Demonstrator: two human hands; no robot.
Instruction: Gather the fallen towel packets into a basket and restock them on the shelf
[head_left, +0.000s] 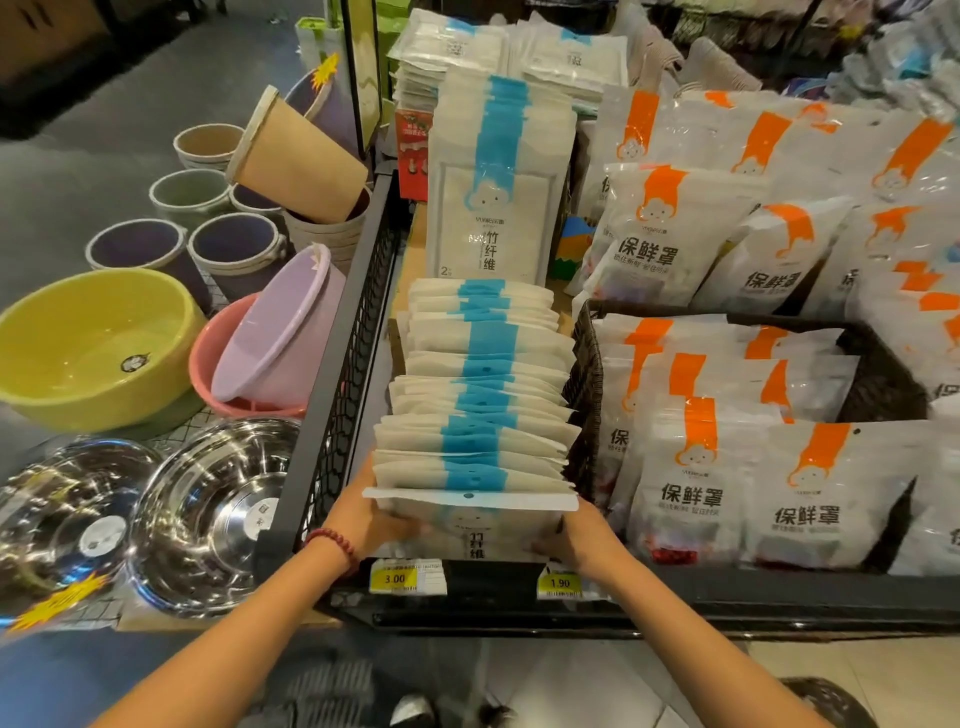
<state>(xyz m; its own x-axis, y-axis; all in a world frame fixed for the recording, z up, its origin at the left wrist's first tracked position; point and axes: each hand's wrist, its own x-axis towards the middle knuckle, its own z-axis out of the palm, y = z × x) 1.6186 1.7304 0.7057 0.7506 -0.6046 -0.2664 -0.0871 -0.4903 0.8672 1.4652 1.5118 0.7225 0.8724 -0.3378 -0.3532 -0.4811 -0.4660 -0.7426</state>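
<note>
While the left hand (376, 525) and the right hand (574, 538) grasp the front towel packet (470, 522) by its two sides, just above the yellow price tags (395, 578), it stands at the near end of the shelf row. Beyond the hands the row of blue-striped towel packets (480, 395) runs away between the black shelf wall (332, 374) on the left hand's side and a dark woven basket (584, 384) of orange-striped packets (696, 457) on the right hand's side. Farthest from the hands, one upright packet (493, 208) faces forward.
</note>
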